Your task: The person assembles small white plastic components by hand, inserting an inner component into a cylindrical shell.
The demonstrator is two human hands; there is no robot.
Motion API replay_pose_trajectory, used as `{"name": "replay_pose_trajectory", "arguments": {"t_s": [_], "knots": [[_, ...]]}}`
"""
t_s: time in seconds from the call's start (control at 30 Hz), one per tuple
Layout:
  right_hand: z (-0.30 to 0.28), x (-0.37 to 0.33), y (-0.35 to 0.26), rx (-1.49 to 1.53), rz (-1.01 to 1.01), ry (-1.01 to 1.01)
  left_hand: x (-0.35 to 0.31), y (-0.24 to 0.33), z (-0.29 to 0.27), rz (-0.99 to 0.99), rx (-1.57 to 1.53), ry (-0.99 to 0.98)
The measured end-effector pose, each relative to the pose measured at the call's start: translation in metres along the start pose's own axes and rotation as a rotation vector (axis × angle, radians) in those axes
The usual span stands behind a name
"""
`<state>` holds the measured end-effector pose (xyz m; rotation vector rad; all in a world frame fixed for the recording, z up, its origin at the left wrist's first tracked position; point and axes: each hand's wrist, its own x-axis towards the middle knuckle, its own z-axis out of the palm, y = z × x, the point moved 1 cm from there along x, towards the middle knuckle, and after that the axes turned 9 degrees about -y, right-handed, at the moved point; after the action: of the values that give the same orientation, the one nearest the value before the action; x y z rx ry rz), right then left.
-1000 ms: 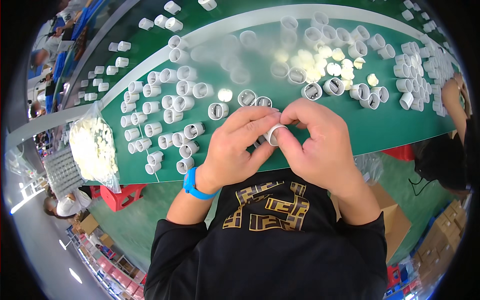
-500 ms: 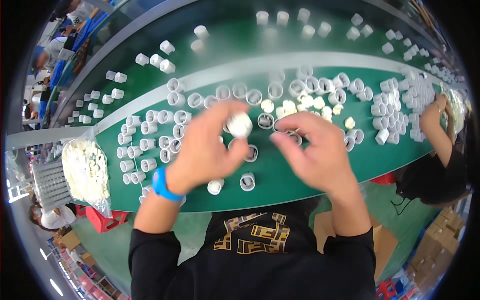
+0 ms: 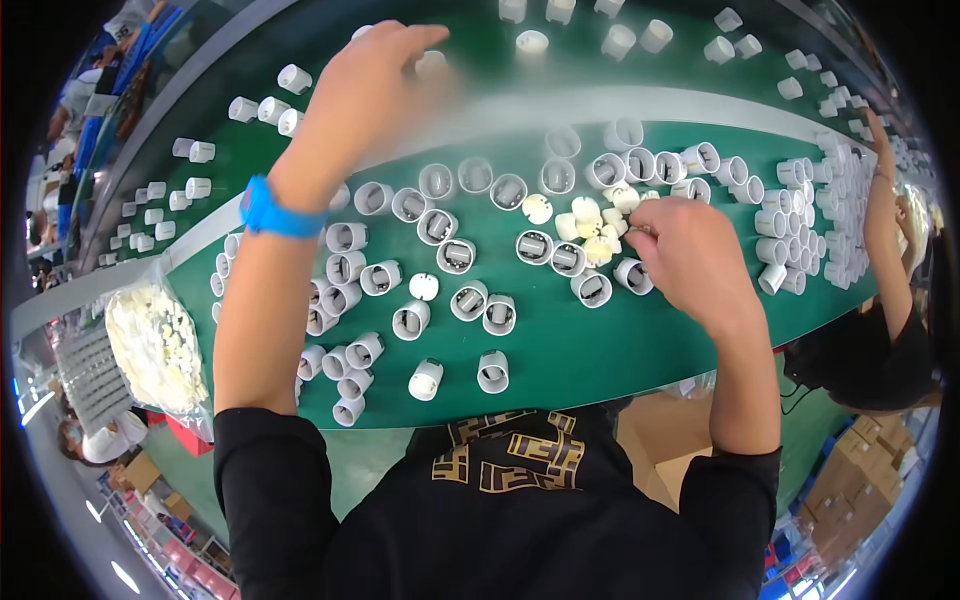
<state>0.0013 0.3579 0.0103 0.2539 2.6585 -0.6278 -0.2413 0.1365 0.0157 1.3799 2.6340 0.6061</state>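
The table (image 3: 560,360) was green, with a pale grey strip (image 3: 600,103) along its far edge. The cups (image 3: 493,385) were white, many with grey parts (image 3: 456,256) inside; the discs (image 3: 597,222) towards the far edge were cream, like the pieces (image 3: 155,340) by the near left corner. The wristband (image 3: 275,212) was bright blue. Below the near edge, the shirt (image 3: 430,540) was black with gold blocky patterning.

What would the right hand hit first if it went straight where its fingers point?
The right hand would probably meet the cream, round, plastic-looking pieces first; it may be touching them.
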Motion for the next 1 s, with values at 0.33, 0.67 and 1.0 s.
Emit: {"name": "replay_pose_trajectory", "arguments": {"t_s": [0.33, 0.67, 1.0], "knots": [[-0.006, -0.052, -0.001, 0.339, 0.061, 0.291, -0.058, 0.05, 0.017, 0.198, -0.065, -0.376], [0.077, -0.124, -0.002, 0.521, 0.177, 0.253, -0.066, 0.052, -0.005, -0.1, -0.307, -0.095], [0.091, -0.125, -0.029, 0.192, 0.266, 0.233, -0.178, 0.105, 0.01, 0.034, -0.804, 0.132]]}}
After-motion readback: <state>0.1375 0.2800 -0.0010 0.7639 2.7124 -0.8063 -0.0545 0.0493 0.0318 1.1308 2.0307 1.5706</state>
